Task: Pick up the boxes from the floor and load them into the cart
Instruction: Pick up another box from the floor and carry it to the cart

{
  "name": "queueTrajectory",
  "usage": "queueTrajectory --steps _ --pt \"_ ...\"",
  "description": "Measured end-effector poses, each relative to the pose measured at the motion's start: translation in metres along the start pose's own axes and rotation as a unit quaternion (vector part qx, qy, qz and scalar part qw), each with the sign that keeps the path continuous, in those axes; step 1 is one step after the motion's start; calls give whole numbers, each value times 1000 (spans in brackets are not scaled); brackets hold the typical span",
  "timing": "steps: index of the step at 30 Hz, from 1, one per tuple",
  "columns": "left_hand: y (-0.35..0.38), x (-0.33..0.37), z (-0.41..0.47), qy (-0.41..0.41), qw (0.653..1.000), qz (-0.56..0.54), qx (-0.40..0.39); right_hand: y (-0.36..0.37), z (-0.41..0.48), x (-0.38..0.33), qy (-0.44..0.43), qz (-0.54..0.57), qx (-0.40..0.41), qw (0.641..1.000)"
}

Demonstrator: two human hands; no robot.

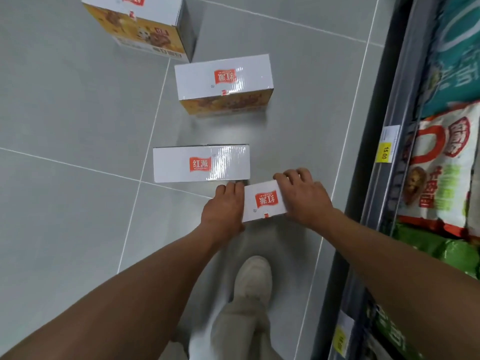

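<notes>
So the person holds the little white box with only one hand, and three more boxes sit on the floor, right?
No: the head view shows both hands on the white box, the left hand at one end and the right hand at the other. Three more boxes do sit on the floor.

Grips the nearest box [265, 201] between left hand [224, 209] at its nine o'clock end and right hand [304, 196] at its three o'clock end, right fingers curled over the far edge, with a pale shoe [255, 276] at six o'clock of it. Shows three more on the grey tiled floor [65, 113]: a second box [201, 163] just beside at eleven o'clock, a third box [223, 81] farther toward twelve, a fourth box [135, 22] beyond at eleven. Takes in, at three o'clock, a shelf rail [394, 87] with a yellow price tag [386, 152] and printed bags [441, 162].
</notes>
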State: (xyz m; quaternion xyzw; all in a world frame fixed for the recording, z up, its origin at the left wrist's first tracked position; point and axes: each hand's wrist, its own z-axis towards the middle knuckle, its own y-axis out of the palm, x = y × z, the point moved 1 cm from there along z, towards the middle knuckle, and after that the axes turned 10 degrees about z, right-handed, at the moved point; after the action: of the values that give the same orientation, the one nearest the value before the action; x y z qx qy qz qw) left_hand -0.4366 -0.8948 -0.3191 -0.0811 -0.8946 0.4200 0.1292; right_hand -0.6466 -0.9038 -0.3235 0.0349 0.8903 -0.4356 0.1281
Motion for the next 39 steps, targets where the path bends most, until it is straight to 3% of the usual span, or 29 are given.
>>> queueTrajectory --steps 12,22,28,35,39 --pt "-106 -3 -59 62 997 52 14 -87 -67 -45 25 58 20 998" --pt "-318 2 -198 110 987 115 -19 -276 -213 -133 27 106 44 993" --pt "-482 1 -323 136 979 154 13 -411 -327 -213 19 119 118 986" --pt "-583 -36 -447 137 980 143 29 -516 -411 -296 -34 53 124 990" --pt "-617 -77 -501 129 982 97 94 -566 -430 -350 -61 15 121 991"
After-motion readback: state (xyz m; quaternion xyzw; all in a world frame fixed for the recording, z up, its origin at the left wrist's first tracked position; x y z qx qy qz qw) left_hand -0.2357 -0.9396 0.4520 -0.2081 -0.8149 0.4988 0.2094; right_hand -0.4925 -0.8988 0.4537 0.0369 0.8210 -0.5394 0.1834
